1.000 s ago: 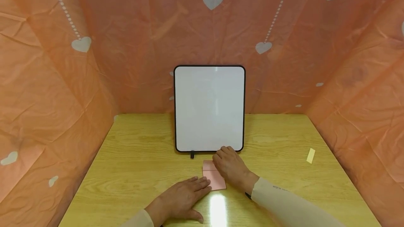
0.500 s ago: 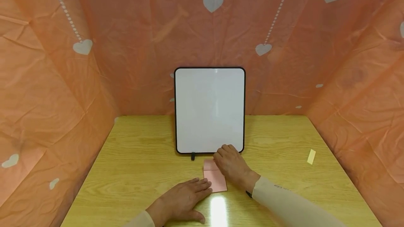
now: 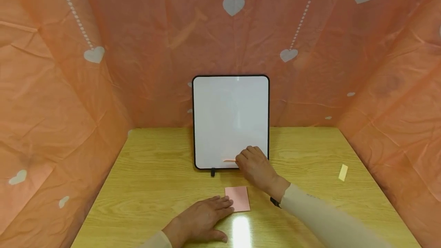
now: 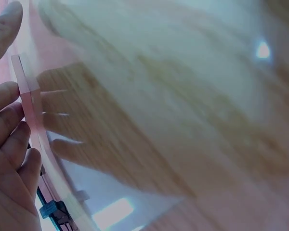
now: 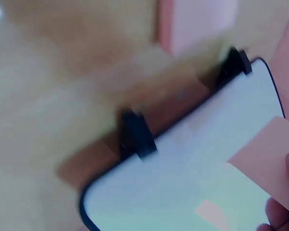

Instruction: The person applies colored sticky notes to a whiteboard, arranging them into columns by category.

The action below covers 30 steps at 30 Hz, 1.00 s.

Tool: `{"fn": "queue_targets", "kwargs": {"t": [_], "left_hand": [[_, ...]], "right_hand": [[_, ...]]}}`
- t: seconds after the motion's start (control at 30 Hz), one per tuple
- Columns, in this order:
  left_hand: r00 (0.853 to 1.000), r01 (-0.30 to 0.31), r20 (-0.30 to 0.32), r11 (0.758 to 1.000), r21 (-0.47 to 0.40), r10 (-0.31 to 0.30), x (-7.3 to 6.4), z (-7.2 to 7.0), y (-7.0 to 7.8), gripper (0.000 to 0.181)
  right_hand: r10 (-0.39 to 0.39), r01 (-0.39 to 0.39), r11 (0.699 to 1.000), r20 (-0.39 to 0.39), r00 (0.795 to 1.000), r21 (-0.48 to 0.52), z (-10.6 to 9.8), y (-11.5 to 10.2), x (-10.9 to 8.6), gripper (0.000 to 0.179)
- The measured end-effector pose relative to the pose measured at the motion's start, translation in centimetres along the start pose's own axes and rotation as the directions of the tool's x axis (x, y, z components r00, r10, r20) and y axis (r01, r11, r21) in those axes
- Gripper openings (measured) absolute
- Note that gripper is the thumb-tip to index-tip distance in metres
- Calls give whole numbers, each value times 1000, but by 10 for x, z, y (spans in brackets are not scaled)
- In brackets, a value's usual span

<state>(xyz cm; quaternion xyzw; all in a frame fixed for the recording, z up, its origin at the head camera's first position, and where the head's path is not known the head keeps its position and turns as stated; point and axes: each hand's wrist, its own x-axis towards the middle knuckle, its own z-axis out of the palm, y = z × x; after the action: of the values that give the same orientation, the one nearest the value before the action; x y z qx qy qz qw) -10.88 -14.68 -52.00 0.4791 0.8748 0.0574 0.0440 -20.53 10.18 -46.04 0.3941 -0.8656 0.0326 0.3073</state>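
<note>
My right hand (image 3: 255,168) pinches a single pink sticky note (image 5: 267,161) by its edge, in front of the lower right of a white board (image 3: 225,119) with a black frame. Seen from the head, the note shows nearly edge-on as a thin strip. On the table lies the pink sticky note pad (image 3: 240,199), a square block. Straight fingers of my left hand (image 3: 204,219) rest against the pad's left side, its thumb spread toward me. In the left wrist view those fingertips (image 4: 8,91) are right at the pad's edge.
The board stands upright on small black feet (image 5: 139,134) near the back of the wooden table (image 3: 155,171). A small yellow paper strip (image 3: 343,172) lies at the right. Orange cloth with white hearts (image 3: 233,6) walls the table at the back and both sides.
My right hand has peeled the top note off the pad and lifted it up and away toward the board. The left hand has stayed on the pad.
</note>
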Motion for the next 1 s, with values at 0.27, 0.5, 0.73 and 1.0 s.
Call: {"fn": "queue_targets", "kwargs": {"t": [0.27, 0.5, 0.73, 1.0], "left_hand": [[999, 28, 23, 999, -20, -28, 1, -5, -1, 76], [1000, 16, -7, 1000, -10, -16, 1, -1, -2, 72], [1000, 8, -28, 1000, -18, -8, 2, 3, 1, 66], [1000, -6, -13, 998, -60, 6, 0, 2, -1, 66]], "right_hand": [[-40, 34, 999, -216, 976, -33, -12, 27, 51, 11], [-131, 77, 985, -372, 919, -156, -9, 45, 95, 14], [-160, 74, 972, -401, 902, -221, 0, 56, 123, 18], [-192, 85, 966, -454, 870, -246, 9, 59, 144, 22]]}}
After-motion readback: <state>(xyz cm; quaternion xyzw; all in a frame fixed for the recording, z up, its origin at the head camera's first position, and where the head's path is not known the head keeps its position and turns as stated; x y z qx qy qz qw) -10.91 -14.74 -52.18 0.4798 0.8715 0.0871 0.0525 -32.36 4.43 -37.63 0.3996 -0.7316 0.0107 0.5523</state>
